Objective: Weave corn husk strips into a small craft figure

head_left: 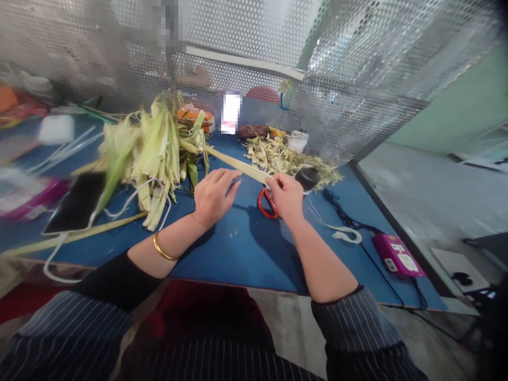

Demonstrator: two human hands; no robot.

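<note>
My right hand (286, 197) pinches the near end of a long pale husk strip (238, 166), which slants up and left toward a heap of corn husks (159, 148). My left hand (216, 196) is just below the strip, thumb and fingers apart, with nothing visible between them. Red-handled scissors (266, 204) lie on the blue table (234, 248) just left of my right hand; their blades are hidden. Husk scraps (278, 153) are piled behind my right hand, beside a black spool (307, 178).
A black phone (75, 203) with a white cable lies at the left. At the right are a magenta power box (398, 256), black cords and a white strip (347, 234). Perforated metal sheeting (246, 69) stands behind the table. A lit screen (230, 112) is at the back.
</note>
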